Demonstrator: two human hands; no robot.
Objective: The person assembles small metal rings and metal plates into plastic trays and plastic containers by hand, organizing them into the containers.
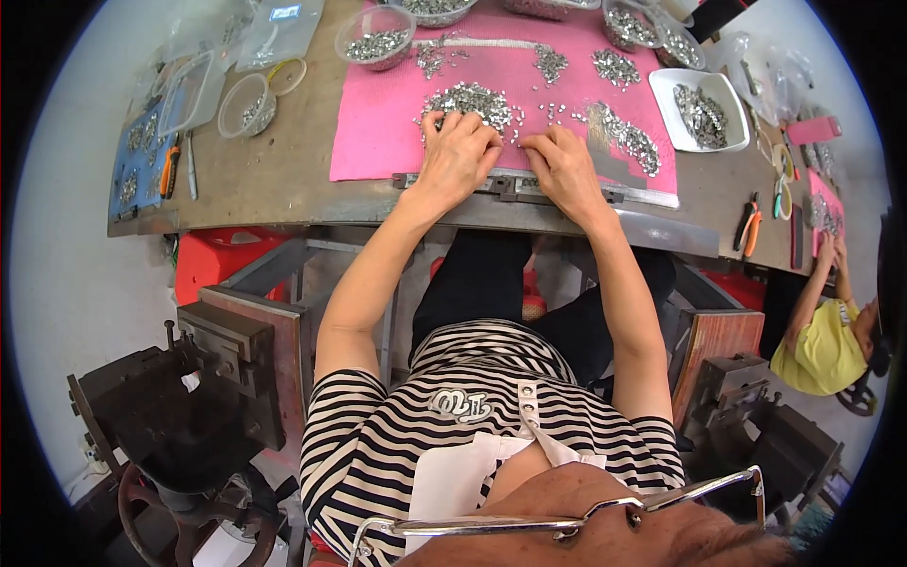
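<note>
My left hand [457, 159] is over the pink mat [373, 142], its fingers curled and pinched at the near edge of a pile of small shiny metal pieces [470, 100]. Close by on the right, my right hand [565, 172] also has thumb and fingers pinched together. What either hand holds is too small or hidden to make out. Beneath both hands, along the table's front edge, lies a long narrow metal fixture [508, 186], partly covered by them. A second heap of metal pieces [631, 139] spreads to the right of my right hand.
A white tray [659, 93] of metal pieces stands at right, with orange-handled pliers [749, 225] nearer. Round plastic tubs [376, 64] line the back. More pliers [170, 168] lie at left. Another person [824, 345] works at far right. Machine vises [231, 369] flank my seat.
</note>
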